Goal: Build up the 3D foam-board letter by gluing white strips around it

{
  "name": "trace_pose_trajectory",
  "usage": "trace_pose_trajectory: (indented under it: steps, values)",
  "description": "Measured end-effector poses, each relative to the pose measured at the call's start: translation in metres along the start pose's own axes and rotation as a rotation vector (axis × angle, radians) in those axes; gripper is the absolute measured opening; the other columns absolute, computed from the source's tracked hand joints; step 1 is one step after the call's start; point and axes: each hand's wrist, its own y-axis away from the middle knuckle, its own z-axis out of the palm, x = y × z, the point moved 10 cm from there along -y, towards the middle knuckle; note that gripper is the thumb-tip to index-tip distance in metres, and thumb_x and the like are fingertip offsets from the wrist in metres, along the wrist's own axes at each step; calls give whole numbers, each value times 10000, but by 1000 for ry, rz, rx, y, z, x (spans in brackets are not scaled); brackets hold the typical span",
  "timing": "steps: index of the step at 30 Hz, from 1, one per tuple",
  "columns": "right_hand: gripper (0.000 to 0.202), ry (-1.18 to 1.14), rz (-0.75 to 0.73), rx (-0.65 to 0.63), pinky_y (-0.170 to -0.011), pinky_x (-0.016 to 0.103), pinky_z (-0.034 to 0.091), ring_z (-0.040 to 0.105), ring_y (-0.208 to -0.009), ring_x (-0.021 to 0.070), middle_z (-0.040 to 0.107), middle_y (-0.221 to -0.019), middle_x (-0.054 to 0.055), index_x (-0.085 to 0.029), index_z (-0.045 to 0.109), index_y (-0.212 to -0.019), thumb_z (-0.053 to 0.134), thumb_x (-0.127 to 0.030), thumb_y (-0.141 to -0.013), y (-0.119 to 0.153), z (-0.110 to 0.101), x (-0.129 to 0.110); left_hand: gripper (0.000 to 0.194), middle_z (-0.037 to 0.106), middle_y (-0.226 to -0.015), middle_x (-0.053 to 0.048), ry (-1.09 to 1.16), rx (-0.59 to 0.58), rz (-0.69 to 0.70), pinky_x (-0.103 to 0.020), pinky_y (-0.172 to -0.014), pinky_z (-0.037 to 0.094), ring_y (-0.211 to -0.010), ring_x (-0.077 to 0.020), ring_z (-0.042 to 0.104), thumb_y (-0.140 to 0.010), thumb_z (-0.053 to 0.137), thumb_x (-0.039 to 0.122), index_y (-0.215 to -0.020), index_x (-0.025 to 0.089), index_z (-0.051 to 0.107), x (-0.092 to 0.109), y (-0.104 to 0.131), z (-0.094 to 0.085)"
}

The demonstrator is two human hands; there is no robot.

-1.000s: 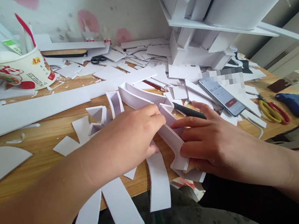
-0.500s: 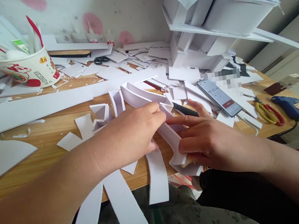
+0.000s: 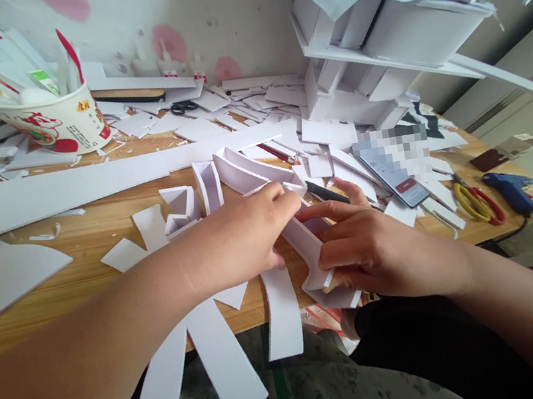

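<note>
A white foam-board channel piece (image 3: 312,256) with upright walls and a curved lower end lies at the table's front edge. My left hand (image 3: 263,227) is closed on its upper end, its index finger pressing the wall's edge; the fingertips are partly hidden. My right hand (image 3: 366,234) grips the same piece from the right, with fingers over the wall and the thumb near the lower end. Just beyond is a curved foam-board piece (image 3: 246,169), beside a smaller three-sided one (image 3: 208,185). A black-handled tool (image 3: 326,193) lies past my right fingers.
Loose strips (image 3: 227,367) overhang the front edge. Along the back stand a paper cup (image 3: 67,126) of tools and a foam-board model (image 3: 375,54). To the right lie a phone (image 3: 391,173), scissors (image 3: 476,200) and a blue glue gun (image 3: 513,191). Offcuts (image 3: 280,94) cover the back.
My left hand has shifted slightly right along the top of the channel piece. My right hand keeps its hold, and the view has moved a little.
</note>
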Motion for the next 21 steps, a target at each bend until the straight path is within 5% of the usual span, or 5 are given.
trace_pose_trajectory:
  steps: [4, 9, 21]
  values:
    - [164, -5, 13, -2, -1082, 605, 184, 446, -1302, 289, 697, -764, 41, -200, 674, -742, 592, -75, -808, -1, 0, 1, 374, 573, -1027, -31, -16, 23, 16, -287, -563, 378, -757, -194, 607, -714, 689, 193, -1020, 201, 473, 4, -2, 1]
    - [154, -41, 14, 22, -1084, 662, -11, 451, -1296, 291, 703, -757, 24, -211, 689, -751, 613, -86, -800, 0, -1, 2, 375, 581, -1011, -33, -21, 29, 17, -285, -591, 399, -804, -211, 626, -712, 683, 174, -1007, 199, 452, 5, -3, 1]
    - [166, -76, 23, 11, -1060, 672, -55, 450, -1293, 289, 719, -790, 18, -221, 694, -771, 621, -74, -798, 0, 1, 4, 528, 601, -955, -42, 7, -41, -54, -278, -569, 395, -784, -225, 626, -660, 769, 362, -1059, 199, 463, 3, -5, 3]
